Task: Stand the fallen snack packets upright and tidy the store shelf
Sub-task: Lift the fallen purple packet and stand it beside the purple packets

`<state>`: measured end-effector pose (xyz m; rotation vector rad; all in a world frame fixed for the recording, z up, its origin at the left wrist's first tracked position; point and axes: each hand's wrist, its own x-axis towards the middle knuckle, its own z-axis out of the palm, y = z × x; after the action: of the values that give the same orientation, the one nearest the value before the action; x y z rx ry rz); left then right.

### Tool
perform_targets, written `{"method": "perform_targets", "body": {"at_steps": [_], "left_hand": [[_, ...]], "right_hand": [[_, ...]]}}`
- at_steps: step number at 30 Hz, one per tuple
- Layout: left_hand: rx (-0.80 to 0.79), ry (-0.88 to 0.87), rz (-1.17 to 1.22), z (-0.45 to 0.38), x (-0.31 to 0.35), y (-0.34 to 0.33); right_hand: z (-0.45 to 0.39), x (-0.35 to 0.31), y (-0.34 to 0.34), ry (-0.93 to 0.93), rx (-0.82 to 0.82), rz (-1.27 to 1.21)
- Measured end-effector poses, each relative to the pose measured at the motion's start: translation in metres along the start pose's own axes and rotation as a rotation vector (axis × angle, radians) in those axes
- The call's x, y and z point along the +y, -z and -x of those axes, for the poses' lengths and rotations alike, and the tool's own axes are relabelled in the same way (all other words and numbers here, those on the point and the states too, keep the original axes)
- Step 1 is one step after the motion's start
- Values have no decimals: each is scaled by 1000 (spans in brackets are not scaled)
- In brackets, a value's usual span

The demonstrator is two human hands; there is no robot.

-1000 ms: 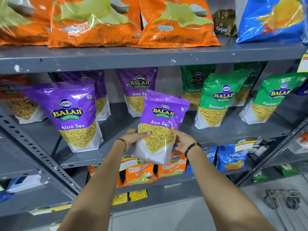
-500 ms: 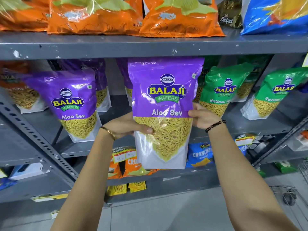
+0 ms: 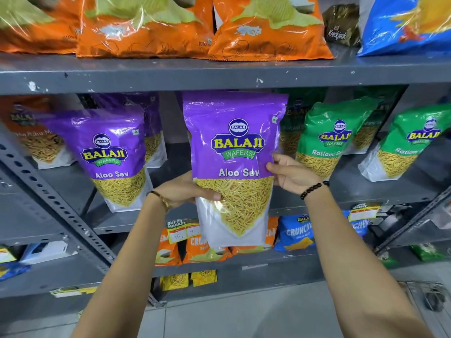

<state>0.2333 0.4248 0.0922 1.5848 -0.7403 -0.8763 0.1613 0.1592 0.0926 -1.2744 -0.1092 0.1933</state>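
A purple Aloo Sev packet (image 3: 234, 147) hangs upright in the air in front of the middle shelf (image 3: 366, 191), held by both hands. My left hand (image 3: 188, 193) grips its left edge with the thumb across the clear window. My right hand (image 3: 290, 173) pinches its right edge. Another purple Aloo Sev packet (image 3: 109, 154) leans on the shelf to the left, with more purple packets behind it. Green Ratlami Sev packets (image 3: 329, 142) lean on the shelf to the right; one further right (image 3: 400, 145) tilts strongly.
Orange chip bags (image 3: 146, 28) and a blue bag (image 3: 410, 23) lie on the top shelf. Small orange and blue Crunchem packets (image 3: 295, 232) stand on the lower shelf. A slotted grey upright (image 3: 48, 203) slants at left. Tiled floor lies below.
Both hands lifted the purple packet off the shelf and drew it up and closer to the camera, turning it upright. Over the last half second it has barely moved.
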Motion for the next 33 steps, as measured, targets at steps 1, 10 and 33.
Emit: {"method": "perform_targets", "body": {"at_steps": [1,10,33], "left_hand": [[19,5,5,-5,-2,4],[423,31,-34,-62,-23,46],[759,254,-208,-64,-108,13]], "right_hand": [[-5,2,2,12,38,9],[-64,27,-1,131,419,94],[-78,117,2,-272,369,601]]}}
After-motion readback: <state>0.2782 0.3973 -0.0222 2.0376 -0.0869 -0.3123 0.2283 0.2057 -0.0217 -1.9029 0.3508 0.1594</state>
